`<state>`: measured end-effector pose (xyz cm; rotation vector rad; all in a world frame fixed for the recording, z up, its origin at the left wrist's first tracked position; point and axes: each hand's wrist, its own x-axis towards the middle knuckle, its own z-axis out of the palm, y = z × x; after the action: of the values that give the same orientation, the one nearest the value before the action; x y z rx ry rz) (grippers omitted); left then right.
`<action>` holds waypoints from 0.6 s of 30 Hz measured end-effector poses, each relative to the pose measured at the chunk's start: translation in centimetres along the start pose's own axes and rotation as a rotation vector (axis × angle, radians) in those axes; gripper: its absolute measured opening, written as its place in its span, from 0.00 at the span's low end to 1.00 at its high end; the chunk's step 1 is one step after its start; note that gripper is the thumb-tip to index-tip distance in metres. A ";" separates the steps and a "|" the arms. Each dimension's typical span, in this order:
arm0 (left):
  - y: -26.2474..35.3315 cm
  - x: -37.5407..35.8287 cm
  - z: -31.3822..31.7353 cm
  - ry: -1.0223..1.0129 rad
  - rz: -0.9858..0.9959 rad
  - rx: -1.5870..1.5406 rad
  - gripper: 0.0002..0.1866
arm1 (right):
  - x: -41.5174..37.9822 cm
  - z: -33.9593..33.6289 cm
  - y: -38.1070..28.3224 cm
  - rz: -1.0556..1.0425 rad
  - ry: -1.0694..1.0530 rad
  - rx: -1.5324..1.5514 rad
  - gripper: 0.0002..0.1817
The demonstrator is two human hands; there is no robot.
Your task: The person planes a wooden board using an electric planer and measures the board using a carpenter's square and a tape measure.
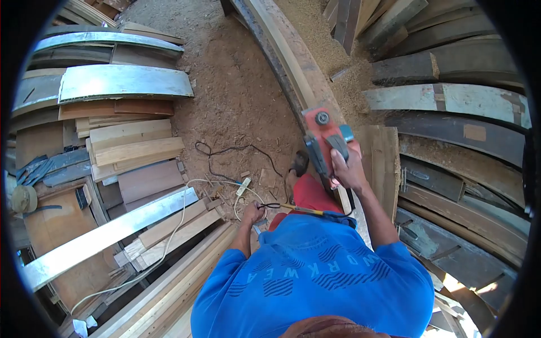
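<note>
Through the head camera, I see my right hand (pixel 346 168) gripping the red electric planer (pixel 321 132), with its fingers wrapped around the handle. The planer sits on a long, pale wood strip (pixel 288 56), and the strip lies along a long brown surface (pixel 311 59). My left hand (pixel 253 212) is low down, well apart from the planer. Its fingers look curled closed on a thin black and yellow cord (pixel 315 212), which runs across in front of the blue shirt (pixel 315 270). Near that hand, a small power strip (pixel 243 187) with a white wire (pixel 181 222) is by the dirt floor (pixel 236 79). A dark cord (pixel 232 149) makes a loop on the dirt. Piles of boards (pixel 135 143) are on the left, and more old planks (pixel 462 134) are on the right.
</note>
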<state>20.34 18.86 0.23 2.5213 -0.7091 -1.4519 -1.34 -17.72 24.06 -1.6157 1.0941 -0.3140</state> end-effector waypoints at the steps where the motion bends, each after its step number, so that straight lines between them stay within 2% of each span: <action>1: 0.2 1.3 -1.0 0.047 0.029 0.025 0.17 | 2.4 0.5 -0.6 -0.046 0.009 -0.019 0.21; 5: 2.0 5.4 -6.9 0.047 -0.045 0.010 0.17 | 11.6 1.5 -6.1 0.048 -0.026 0.115 0.23; 8: 3.5 7.2 -11.1 0.162 -0.031 -0.012 0.17 | 19.0 2.7 -7.8 -0.029 0.024 0.087 0.23; 11: 6.5 8.5 -15.3 0.187 -0.090 -0.079 0.17 | 25.8 3.5 -9.4 -0.085 0.083 0.077 0.28; 15: 8.2 10.9 -17.2 0.266 -0.095 -0.136 0.17 | 31.9 4.0 -13.0 -0.140 0.130 0.101 0.25; 18: 9.7 12.8 -18.5 0.264 -0.112 -0.119 0.17 | 35.8 4.2 -14.9 -0.060 0.055 0.098 0.31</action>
<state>38.22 2.43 3.34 2.6260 -0.4319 -1.1219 28.02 -43.45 23.82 -1.5628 1.0568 -0.4479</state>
